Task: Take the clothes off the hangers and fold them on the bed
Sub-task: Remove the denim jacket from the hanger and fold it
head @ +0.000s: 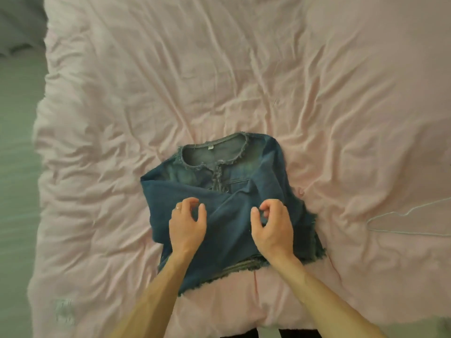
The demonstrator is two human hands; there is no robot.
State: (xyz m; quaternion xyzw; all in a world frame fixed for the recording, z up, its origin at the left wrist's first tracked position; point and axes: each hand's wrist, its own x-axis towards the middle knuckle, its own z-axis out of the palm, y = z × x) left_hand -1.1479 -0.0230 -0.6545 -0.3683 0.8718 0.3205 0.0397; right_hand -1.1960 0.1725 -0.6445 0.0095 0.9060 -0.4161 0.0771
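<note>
A blue denim top [227, 191] with a frayed neckline and hem lies on the pink bed cover [219, 81], neck away from me, with both sleeves folded across its front. My left hand [186, 226] hovers over the left folded sleeve, fingers loosely curled, thumb apart from them, no cloth between them. My right hand [273, 228] is over the right side of the top in the same loose curl and holds nothing. A thin light blue hanger [410, 222] lies bare on the cover at the right edge.
The pink cover is wrinkled and spreads wide behind and to both sides of the top. A grey-green floor [17, 167] runs along the bed's left side. A small pink bump [300, 191] sits just right of the top.
</note>
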